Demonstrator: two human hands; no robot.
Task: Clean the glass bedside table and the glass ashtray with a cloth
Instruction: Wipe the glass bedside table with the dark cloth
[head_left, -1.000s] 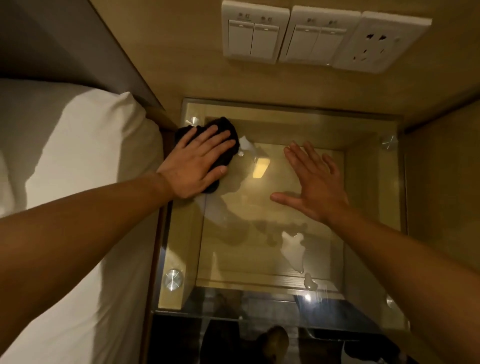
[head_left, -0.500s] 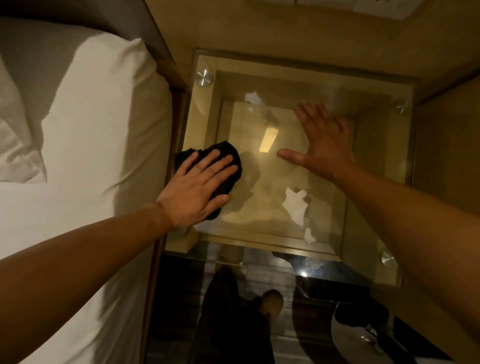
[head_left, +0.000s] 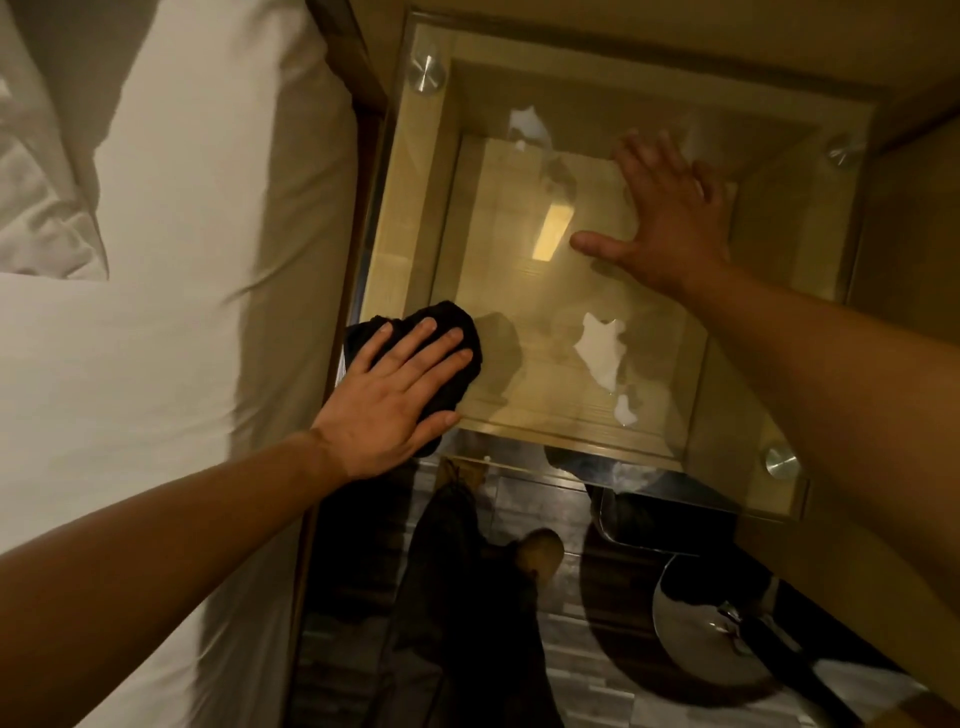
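The glass bedside table has a clear square top held by round metal studs at its corners, over a light wooden frame. A black cloth lies at the table's front left corner. My left hand presses flat on the cloth with its fingers spread. My right hand rests flat on the glass toward the back right, fingers apart, holding nothing. Pale reflections show in the glass. No ashtray is in view.
A bed with a white sheet and a pillow runs along the table's left side. A wooden wall stands to the right. Below the table's front edge lie a dark floor and a round shiny object.
My left hand has slid the black cloth from the back left corner along the left edge to the front left corner. My right hand has stayed flat on the glass. The camera has tilted down.
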